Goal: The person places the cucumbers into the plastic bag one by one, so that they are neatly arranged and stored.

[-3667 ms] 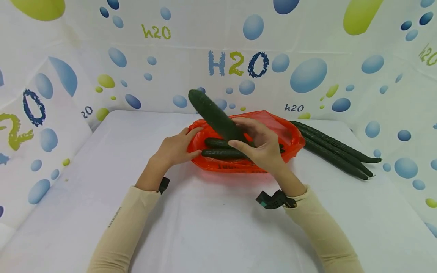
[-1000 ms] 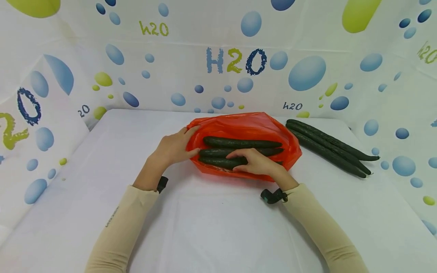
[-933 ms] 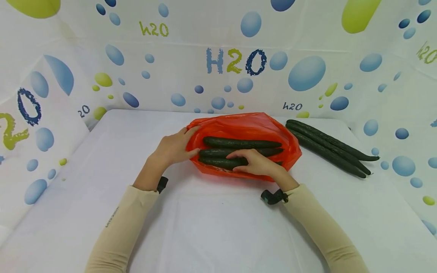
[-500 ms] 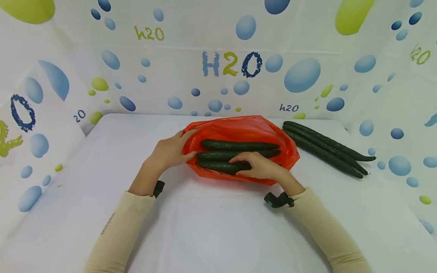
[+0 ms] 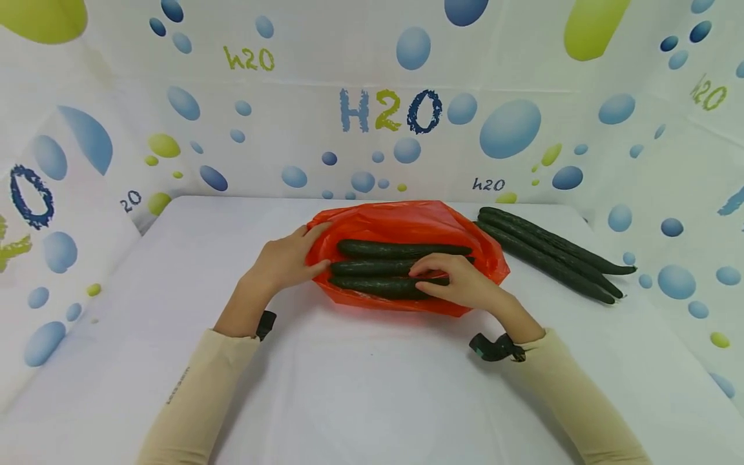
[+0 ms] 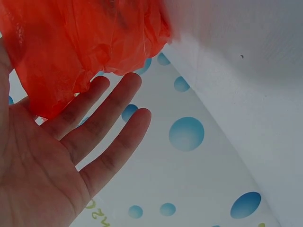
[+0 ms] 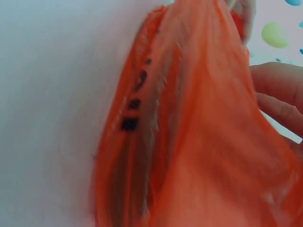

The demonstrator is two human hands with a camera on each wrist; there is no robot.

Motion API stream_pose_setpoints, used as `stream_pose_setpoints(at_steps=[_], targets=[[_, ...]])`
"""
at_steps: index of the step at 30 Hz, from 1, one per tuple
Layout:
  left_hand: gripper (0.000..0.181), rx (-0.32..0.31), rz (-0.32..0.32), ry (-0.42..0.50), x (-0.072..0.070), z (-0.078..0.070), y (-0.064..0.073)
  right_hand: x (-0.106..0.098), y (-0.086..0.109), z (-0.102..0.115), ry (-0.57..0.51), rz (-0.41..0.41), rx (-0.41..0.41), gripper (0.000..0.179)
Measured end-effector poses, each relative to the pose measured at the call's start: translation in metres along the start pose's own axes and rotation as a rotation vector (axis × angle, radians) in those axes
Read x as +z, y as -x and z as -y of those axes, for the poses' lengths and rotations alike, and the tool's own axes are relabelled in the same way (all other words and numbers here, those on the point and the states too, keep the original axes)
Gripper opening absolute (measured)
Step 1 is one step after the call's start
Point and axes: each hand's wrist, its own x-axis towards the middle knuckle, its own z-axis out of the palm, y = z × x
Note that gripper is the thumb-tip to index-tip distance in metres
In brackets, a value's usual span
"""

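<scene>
Inside the red bag (image 5: 407,223), 3 cucumbers (image 5: 372,267), likely stiff, slick: grasp mid-length. Left grip (image 5: 283,262): spread, unclenched; right grip (image 5: 463,281): cannot tell.

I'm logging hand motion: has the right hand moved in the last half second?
Yes: in the head view the right hand has shifted to the right, judged against the large H2O print.
</scene>
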Motion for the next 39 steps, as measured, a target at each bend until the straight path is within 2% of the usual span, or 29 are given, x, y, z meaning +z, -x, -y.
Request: stream_pose_setpoints(at_steps=[7,15,19,24,32,35,39], targets=[[0.073,-0.026,0.018,0.01,0.0,-0.001,0.003,-0.015,0.01,-0.008,-0.001,-0.101,-0.026,0.025],[0.072,-0.012,0.012,0.003,0.001,0.0,0.001,-0.03,0.018,-0.019,-0.05,-0.305,-0.124,0.035],[0.073,-0.011,0.026,0.011,0.002,-0.001,0.0,-0.039,0.025,-0.022,-0.053,-0.331,-0.129,0.037],[0.074,-0.012,0.027,0.019,0.003,-0.002,-0.001,-0.053,0.032,-0.021,-0.12,-0.335,-0.141,0.037],[0.073,-0.013,0.025,0.015,0.003,-0.002,-0.003,-0.071,0.041,-0.023,-0.28,-0.415,-0.239,0.028],[0.072,-0.008,0.02,0.011,0.002,-0.003,-0.003,-0.075,0.045,-0.026,-0.273,-0.481,-0.226,0.025],[0.072,-0.012,0.02,0.006,0.002,-0.003,-0.003,-0.078,0.048,-0.032,-0.166,-0.577,-0.135,0.023]])
